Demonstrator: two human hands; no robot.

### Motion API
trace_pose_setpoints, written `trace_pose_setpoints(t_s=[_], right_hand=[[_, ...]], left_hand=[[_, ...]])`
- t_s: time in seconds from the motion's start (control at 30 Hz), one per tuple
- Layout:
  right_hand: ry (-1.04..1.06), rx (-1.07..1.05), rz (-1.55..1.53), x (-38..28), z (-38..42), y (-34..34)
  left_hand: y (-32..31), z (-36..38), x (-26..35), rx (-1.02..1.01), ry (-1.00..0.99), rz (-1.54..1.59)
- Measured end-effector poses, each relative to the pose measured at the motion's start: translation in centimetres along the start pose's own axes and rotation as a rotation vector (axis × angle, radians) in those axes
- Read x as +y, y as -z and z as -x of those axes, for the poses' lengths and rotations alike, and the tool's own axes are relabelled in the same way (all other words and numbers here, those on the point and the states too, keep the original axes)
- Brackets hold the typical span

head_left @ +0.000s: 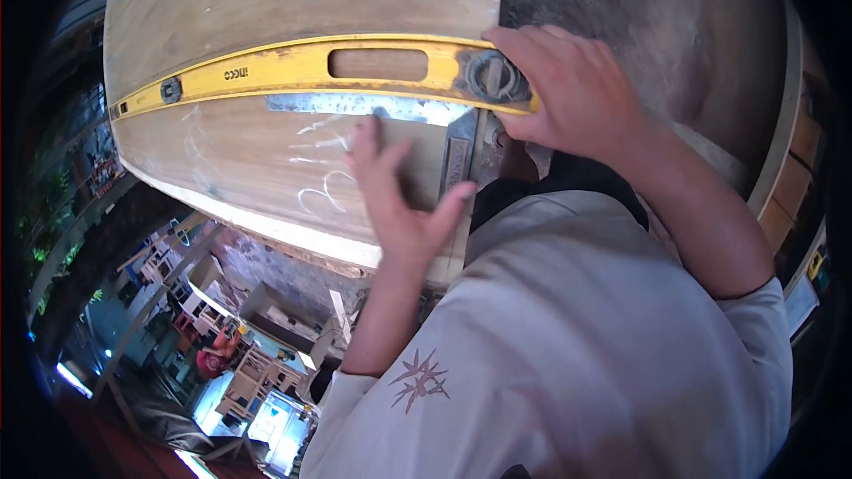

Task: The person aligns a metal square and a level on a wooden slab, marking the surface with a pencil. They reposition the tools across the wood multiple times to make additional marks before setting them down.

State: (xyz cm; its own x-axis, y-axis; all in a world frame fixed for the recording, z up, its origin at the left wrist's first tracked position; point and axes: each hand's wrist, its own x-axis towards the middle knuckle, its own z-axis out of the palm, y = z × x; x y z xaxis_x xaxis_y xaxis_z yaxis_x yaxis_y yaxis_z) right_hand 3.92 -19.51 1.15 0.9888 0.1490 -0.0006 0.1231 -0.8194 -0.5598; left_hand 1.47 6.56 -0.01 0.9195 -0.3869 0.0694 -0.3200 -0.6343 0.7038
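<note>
A long yellow spirit level (pixel 293 66) lies across a wooden board (pixel 266 137) that has white chalk marks. My right hand (pixel 577 93) grips the level's right end, thumb below and fingers over the top. Just below the level, the metal blade of a try square (pixel 364 108) runs along it, and the square's dark handle (pixel 457 155) lies near the board's right edge. My left hand (pixel 395 191) is over the board with its fingers spread, the fingertips close to the blade. Whether they touch it I cannot tell.
Below left is a cluttered workshop floor with wooden frames (pixel 253 381), a box-like wooden piece (pixel 275 315) and a person in red (pixel 217 353) farther off. Wooden shelving (pixel 790 168) stands at the far right.
</note>
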Motion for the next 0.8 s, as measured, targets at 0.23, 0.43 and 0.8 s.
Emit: trace_pose_setpoints(t_s=[0.23,0.43,0.8], right_hand=[[0.036,0.057,0.054,0.2,-0.3,-0.6],[-0.046,-0.048,0.019,0.1,-0.6,-0.4],[0.011,-0.075,0.053,0.1,-0.9,0.3]], left_hand=[[-2.0,1.3,0.6,0.055,-0.039,-0.220],[-2.3,1.5,0.0,0.105,-0.067,-0.233],[-1.2,1.7,-0.2,0.023,-0.077,-0.165]])
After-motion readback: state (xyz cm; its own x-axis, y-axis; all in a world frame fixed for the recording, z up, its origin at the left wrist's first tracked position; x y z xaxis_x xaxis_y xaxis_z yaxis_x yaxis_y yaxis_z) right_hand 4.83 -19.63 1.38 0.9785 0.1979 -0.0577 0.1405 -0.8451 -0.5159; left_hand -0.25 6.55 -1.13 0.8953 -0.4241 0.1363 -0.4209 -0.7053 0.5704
